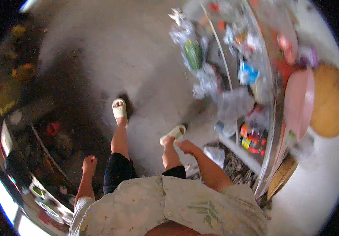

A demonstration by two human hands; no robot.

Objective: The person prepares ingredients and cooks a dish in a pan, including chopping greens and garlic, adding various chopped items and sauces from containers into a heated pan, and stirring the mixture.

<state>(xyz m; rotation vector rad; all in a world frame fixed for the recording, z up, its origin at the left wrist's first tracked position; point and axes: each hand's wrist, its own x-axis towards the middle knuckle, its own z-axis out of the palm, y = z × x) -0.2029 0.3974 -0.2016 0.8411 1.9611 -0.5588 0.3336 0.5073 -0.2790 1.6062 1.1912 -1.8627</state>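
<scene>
My left hand [90, 162] hangs beside my left leg with the fingers curled in. Nothing shows in it. My right hand [187, 146] swings forward, blurred, over the right cream slide sandal [173, 135]. Whether its fingers are closed I cannot tell, and no held thing is visible. The left cream slide sandal [119, 110] stands farther ahead on the grey floor [122, 59]. To the right of my right hand lies a white plastic bag [215, 155]. Bottles with red caps [251, 140] lie farther right, on a low shelf.
A green gourd or melon [193, 54] lies among clear plastic bags [206, 79] along the right. A blue-and-white packet [248, 73] sits on the shelving. Above it are a pink plastic basin [298, 103] and a round wooden board [328, 101]. Dishes [50, 209] stand at the lower left.
</scene>
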